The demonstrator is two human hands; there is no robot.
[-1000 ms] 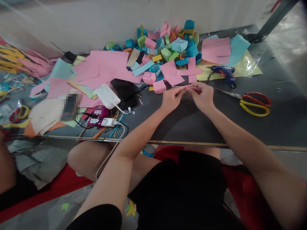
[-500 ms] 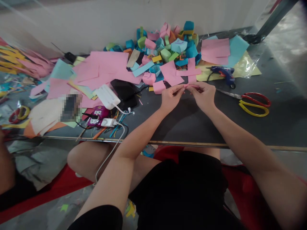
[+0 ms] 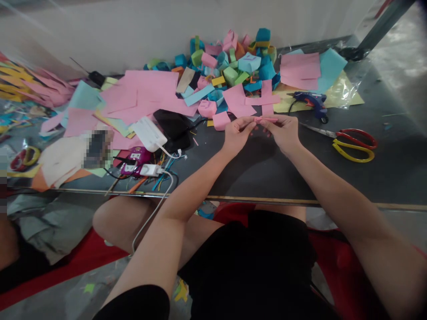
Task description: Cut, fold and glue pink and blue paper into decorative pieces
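Table (image 3: 393, 178): dark, scissors (image 3: 336, 134) lying at right.
Left hand (image 3: 236, 133): I pinch pink paper (image 3: 267, 119).
Right hand (image 3: 286, 132): I grasp the same piece.

A narrow, flat-looking strip of pink paper (image 3: 267, 119) is held roughly level, its long side running left to right, above the dark grey worktop (image 3: 333, 182). It is pinched near one end between thumb and fingers of the left hand (image 3: 235, 132) and along its length by the right hand (image 3: 285, 132). Its ends are partly covered, and any folds cannot be made out.
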